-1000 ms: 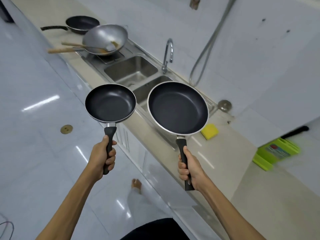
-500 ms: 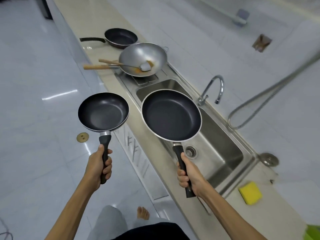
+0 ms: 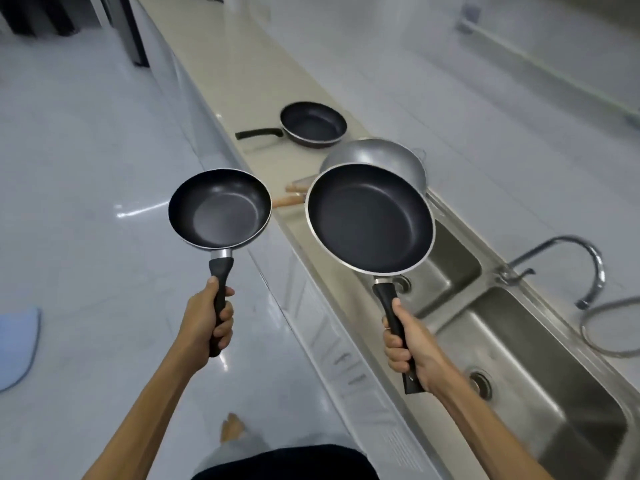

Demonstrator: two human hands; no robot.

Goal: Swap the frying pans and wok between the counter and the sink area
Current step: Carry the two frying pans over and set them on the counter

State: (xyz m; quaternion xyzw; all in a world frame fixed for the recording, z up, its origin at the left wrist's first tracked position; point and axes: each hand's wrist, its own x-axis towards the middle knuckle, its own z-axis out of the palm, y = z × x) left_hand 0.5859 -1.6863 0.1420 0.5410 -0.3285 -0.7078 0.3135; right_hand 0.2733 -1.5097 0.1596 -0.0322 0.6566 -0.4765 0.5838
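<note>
My left hand [image 3: 207, 320] grips the black handle of a small black frying pan [image 3: 220, 207], held level over the floor beside the counter. A larger black frying pan [image 3: 370, 218] is held by its handle in my right hand [image 3: 408, 348], above the counter edge and the near end of the sink. Behind it a silver wok [image 3: 381, 155] sits by the sink, mostly hidden; its wooden handles [image 3: 289, 195] stick out to the left. A third dark frying pan [image 3: 313, 124] rests on the beige counter [image 3: 242, 64] further away.
A double steel sink [image 3: 540, 368] runs along the counter on the right, with a curved tap [image 3: 588, 261] and a hose behind it. White cabinet fronts [image 3: 329, 337] drop below the counter. My bare foot [image 3: 232, 427] is on the glossy floor; a blue mat [image 3: 15, 344] lies at the left.
I have walked along the counter toward the wok and far pan. The sink has slid to the lower right, the sponge has left view, and the large pan now covers most of the wok.
</note>
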